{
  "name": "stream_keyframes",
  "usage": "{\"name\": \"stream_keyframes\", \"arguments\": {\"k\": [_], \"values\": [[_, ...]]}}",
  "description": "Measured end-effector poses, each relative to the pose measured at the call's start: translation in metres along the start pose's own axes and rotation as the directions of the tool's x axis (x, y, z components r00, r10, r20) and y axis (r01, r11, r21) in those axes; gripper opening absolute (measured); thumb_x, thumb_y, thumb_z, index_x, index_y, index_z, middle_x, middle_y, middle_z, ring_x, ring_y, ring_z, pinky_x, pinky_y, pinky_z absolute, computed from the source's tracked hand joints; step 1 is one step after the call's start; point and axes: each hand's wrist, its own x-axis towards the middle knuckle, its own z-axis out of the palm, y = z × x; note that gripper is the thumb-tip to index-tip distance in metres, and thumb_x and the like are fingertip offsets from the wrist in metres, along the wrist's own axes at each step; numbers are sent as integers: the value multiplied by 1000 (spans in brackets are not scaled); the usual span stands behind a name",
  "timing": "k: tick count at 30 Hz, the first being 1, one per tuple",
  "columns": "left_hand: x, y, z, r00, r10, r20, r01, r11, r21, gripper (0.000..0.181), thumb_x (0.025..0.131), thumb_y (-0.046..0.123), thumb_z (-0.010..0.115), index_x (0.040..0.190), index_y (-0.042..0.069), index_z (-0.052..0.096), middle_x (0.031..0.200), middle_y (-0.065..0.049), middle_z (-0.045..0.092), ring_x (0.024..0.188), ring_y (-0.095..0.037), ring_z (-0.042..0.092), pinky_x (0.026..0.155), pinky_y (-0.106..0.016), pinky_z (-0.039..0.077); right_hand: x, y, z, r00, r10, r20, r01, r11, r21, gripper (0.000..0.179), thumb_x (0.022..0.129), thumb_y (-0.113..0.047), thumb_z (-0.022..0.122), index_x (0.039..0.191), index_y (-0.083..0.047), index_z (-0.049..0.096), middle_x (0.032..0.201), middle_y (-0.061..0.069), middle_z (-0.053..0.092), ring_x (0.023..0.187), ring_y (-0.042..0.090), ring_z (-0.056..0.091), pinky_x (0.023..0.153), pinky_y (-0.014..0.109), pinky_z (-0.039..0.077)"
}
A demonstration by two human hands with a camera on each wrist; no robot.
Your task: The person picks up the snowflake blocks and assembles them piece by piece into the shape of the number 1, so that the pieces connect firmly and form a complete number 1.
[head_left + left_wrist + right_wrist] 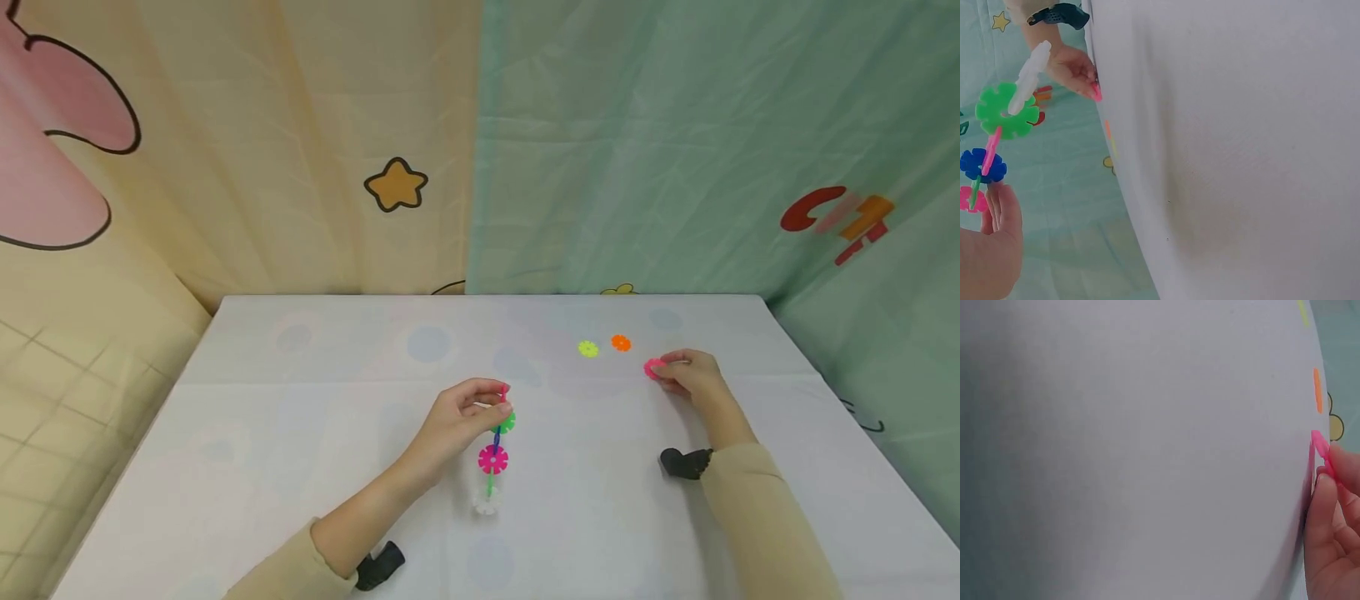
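Observation:
My left hand (459, 418) pinches the top of a hanging chain of flower-shaped interlocking plastic discs above the table. Lower on that chain are a pink disc (492, 460) and a white disc (486, 502). In the left wrist view, a green disc (994, 103) and a blue disc (984, 165) of the chain show beyond my fingers. Toward the back right, my right hand (696, 375) pinches a separate pink disc (652, 368) between thumb and fingers. The right wrist view shows this disc (1320, 445) tilted, close to the tabletop.
A yellow disc (588, 349) and an orange disc (621, 342) lie flat near the table's back edge, left of my right hand. The white-covered table (300, 467) meets printed curtains behind. Black wrist mounts (684, 463) stick out from both sleeves.

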Motion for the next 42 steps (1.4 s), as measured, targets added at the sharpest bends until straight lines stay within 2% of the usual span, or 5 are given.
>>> {"name": "stream_keyframes", "arguments": {"k": [4,10,16,23,42], "values": [[0,-1,-1,1000,4,3,-4,1000,-31,37,87,17,66,119,1,57,101,-9,59,87,-17,60,83,-28,50,-9,-4,-1,996,14,87,-21,997,79,55,86,-11,67,130,9,41,77,-6,58,63,5,60,65,20,52],[1,-3,-3,1000,4,3,-4,999,-54,37,85,15,68,118,0,58,100,-9,59,86,-17,61,82,-27,50,-23,-13,5,977,-50,210,6,979,205,58,85,-12,68,129,13,38,78,-8,64,72,5,63,71,21,52],[2,-5,-4,1000,1,10,-1,998,-64,39,85,15,68,119,-2,57,102,-11,60,89,-18,61,82,-27,51,-38,-31,22,955,-117,272,67,980,187,62,85,-18,69,131,11,39,82,-6,65,78,9,65,76,23,52],[3,-5,-3,1000,-9,15,10,998,-62,40,85,16,68,119,-2,57,101,-11,60,89,-18,62,83,-29,51,-58,-58,45,890,-269,369,194,954,228,52,88,-9,64,127,17,41,85,-3,67,80,11,66,76,25,52],[2,-5,0,999,-33,40,33,999,-6,43,86,25,68,120,2,58,106,-10,59,92,-18,60,85,-31,49,-112,-99,107,748,-463,475,381,886,264,29,87,-9,65,111,6,59,76,10,66,69,20,63,74,34,54]]}}
